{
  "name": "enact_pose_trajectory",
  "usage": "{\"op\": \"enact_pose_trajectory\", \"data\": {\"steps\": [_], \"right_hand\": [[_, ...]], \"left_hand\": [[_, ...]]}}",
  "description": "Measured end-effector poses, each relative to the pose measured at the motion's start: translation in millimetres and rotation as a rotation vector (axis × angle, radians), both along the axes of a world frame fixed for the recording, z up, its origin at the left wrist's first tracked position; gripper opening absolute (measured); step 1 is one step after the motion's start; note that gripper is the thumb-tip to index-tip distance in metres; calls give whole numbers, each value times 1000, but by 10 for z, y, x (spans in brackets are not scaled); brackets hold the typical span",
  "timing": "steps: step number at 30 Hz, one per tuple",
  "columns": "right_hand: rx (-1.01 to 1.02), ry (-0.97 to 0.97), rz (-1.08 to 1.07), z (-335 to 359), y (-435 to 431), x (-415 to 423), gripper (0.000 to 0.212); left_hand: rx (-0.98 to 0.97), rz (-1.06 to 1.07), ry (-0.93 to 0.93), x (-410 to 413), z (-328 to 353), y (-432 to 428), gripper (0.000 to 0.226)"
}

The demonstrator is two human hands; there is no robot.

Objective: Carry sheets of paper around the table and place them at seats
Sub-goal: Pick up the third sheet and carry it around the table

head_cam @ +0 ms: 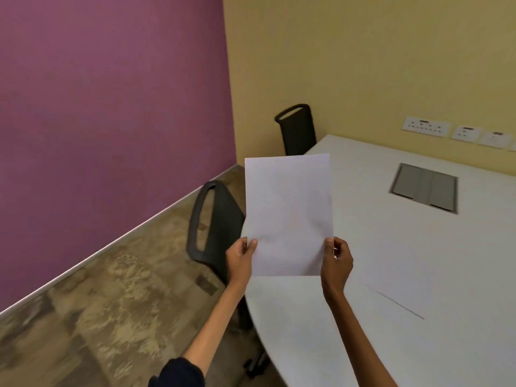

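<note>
Each grip pinches a lower corner, left hand and right hand holding the paper sheet upright above the desk, so the unsupported top could flop or crease.

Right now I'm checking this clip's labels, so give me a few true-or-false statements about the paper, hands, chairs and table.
1. Both hands hold the paper by its lower corners. True: left hand, right hand.
2. The paper lies flat on the table. False: it is held up in the air, above the table's edge.
3. Two black chairs stand along the table's left side. True: near chair, far chair.
4. The hatch in the tabletop stands open. False: its grey flaps are shut.
5. The wall sockets are on the purple wall. False: they are on the yellow wall.
</note>
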State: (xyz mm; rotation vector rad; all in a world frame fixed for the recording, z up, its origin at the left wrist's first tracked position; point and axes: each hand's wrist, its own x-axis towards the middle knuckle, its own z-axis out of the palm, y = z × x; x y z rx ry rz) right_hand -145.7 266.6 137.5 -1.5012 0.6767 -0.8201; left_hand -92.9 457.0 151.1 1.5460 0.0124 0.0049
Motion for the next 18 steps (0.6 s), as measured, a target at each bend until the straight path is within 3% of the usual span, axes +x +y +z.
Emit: {"op": "enact_pose_trajectory", "data": {"steps": [10,18], "right_hand": [[-50,-11,224,-42,2086,-227,16],[-125,28,459,-64,3256,256,15]], "left_hand": [[-49,203,40,-633,-139,2174,29],[-11,389,9,-586,-113,3358,19]]}}
